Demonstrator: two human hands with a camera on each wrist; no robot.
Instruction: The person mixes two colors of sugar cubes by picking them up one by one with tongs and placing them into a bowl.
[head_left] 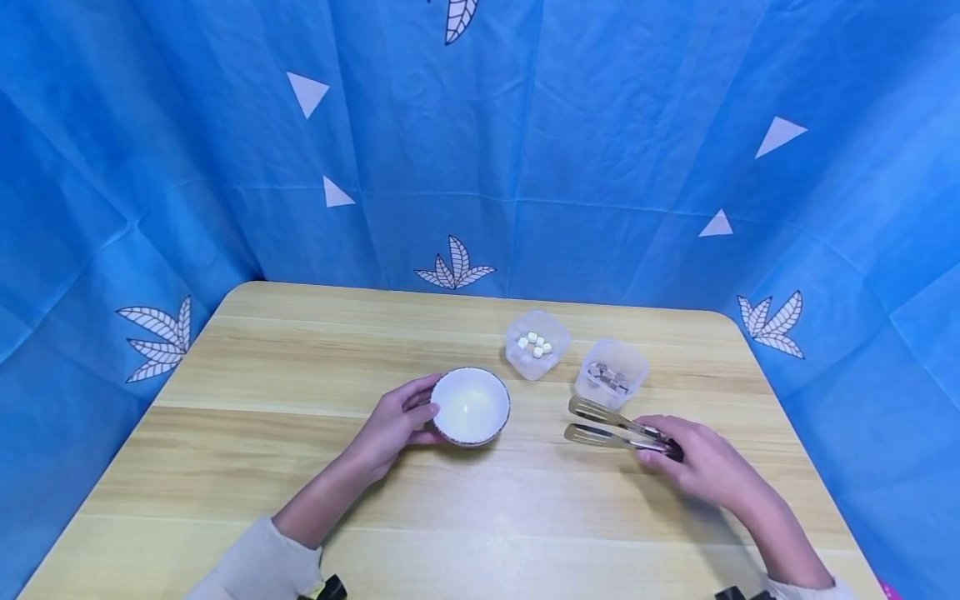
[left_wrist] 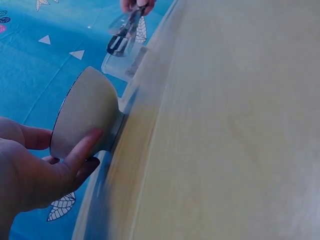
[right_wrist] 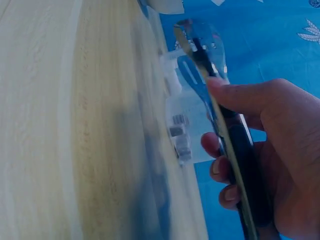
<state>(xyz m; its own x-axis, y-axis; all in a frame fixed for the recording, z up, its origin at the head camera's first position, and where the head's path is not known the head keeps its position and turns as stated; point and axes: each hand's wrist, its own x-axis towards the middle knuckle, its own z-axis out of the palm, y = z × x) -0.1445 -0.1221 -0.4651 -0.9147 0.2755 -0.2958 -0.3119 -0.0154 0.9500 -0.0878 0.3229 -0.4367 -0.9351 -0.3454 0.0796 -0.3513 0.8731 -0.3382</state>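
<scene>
A white bowl with a dark rim line (head_left: 471, 406) is held at its left side by my left hand (head_left: 393, 425), thumb near the rim. The left wrist view shows the bowl's outer wall (left_wrist: 85, 112) with fingers spread around it; whether its foot touches the table is hard to tell. My right hand (head_left: 701, 462) grips metal tongs (head_left: 607, 425) with dark handles. Their two tips are apart, point left, and hold nothing visible. Just beyond them stands a clear plastic container of brown cubes (head_left: 640, 367), also seen in the right wrist view as a tub (right_wrist: 197, 135).
Left of and behind that tub, another clear container (head_left: 558, 329) holds several small white cubes. All this stands on a light wooden table (head_left: 300, 350). A blue patterned curtain (head_left: 450, 150) hangs behind the table and along its sides.
</scene>
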